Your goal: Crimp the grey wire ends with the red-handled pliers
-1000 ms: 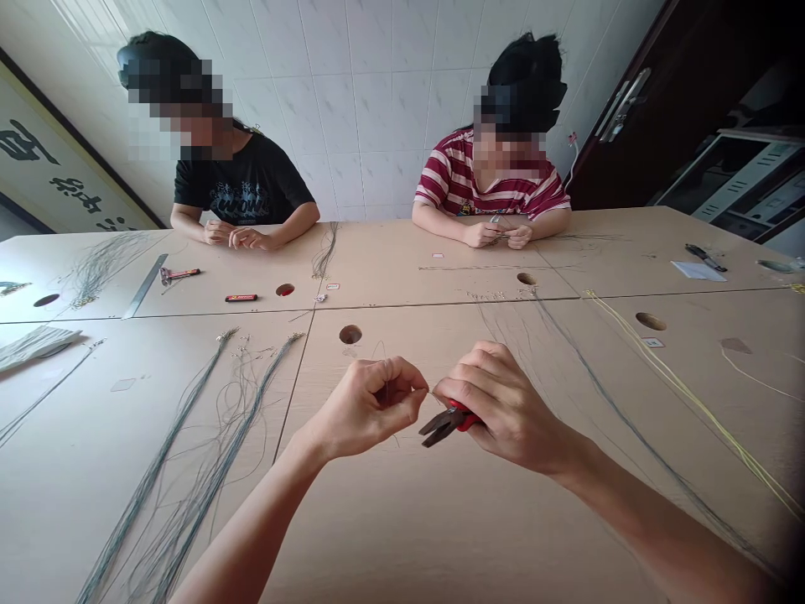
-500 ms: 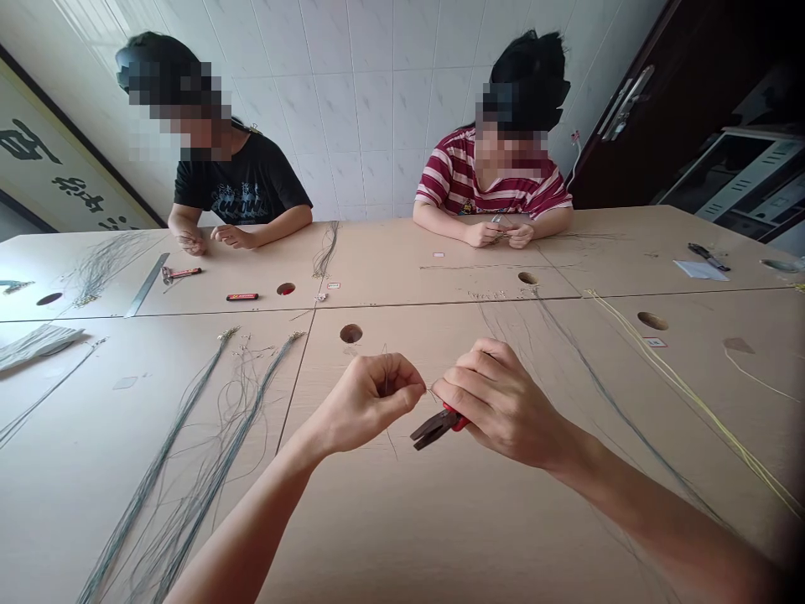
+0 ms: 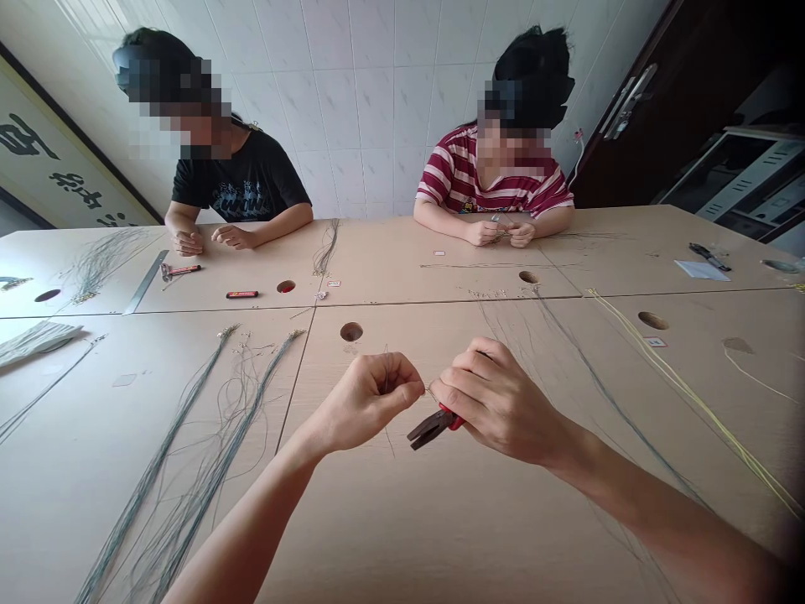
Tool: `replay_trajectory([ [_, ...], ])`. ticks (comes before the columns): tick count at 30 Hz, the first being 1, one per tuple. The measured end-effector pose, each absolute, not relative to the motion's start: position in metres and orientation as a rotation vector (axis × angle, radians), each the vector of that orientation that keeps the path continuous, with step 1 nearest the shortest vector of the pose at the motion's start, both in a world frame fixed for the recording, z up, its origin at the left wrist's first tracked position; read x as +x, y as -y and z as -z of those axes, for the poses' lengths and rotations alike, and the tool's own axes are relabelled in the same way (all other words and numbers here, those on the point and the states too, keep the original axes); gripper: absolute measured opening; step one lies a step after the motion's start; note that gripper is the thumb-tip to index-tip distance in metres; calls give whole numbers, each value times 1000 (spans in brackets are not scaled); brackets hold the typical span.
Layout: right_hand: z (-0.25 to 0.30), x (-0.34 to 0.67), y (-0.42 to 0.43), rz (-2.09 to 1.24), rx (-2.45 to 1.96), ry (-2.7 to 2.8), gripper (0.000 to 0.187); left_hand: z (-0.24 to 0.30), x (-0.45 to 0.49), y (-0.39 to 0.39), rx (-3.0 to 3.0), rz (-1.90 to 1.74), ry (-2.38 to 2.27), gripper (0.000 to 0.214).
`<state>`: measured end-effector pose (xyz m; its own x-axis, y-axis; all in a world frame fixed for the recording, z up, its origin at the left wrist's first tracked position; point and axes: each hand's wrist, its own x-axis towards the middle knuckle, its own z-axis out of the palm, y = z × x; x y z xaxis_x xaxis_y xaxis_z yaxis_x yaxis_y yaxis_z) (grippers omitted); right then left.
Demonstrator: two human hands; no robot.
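My left hand (image 3: 368,401) is closed in a pinch on a thin grey wire (image 3: 386,373) that sticks up above the fingers and trails down below them. My right hand (image 3: 496,401) is curled round red-handled pliers (image 3: 433,425), whose dark jaws point left and down under the left hand's fingertips. The thumb and forefinger tips of both hands meet over the wooden table (image 3: 440,520), with a tiny piece of wire between them.
Bundles of long grey wires (image 3: 189,470) lie to my left, more grey wires (image 3: 604,394) and yellow wires (image 3: 679,394) to my right. Round holes (image 3: 350,331) pierce the tabletop. Two people sit across; near them lie a steel ruler (image 3: 146,283), small pliers (image 3: 179,271) and a red-black bar (image 3: 241,294).
Both my hands have drifted slightly up and away, keeping the same grip. The person in black has drawn both hands to the left.
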<state>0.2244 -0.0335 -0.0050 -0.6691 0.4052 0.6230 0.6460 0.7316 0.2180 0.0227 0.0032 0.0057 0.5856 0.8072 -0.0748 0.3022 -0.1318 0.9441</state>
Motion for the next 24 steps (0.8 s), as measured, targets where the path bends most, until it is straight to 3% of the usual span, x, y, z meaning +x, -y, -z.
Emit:
replay_trajectory([
  [15,6,226,27,742,-687,2431,25,3,27,-1,1180,-515,-922,15],
  [20,11,228,29,260,-816,2365,18,5,27,6,1496,-652,-1064,31],
  [24,8,228,32,-229,-860,2285,16,7,22,7,1818,-820,-929,13],
])
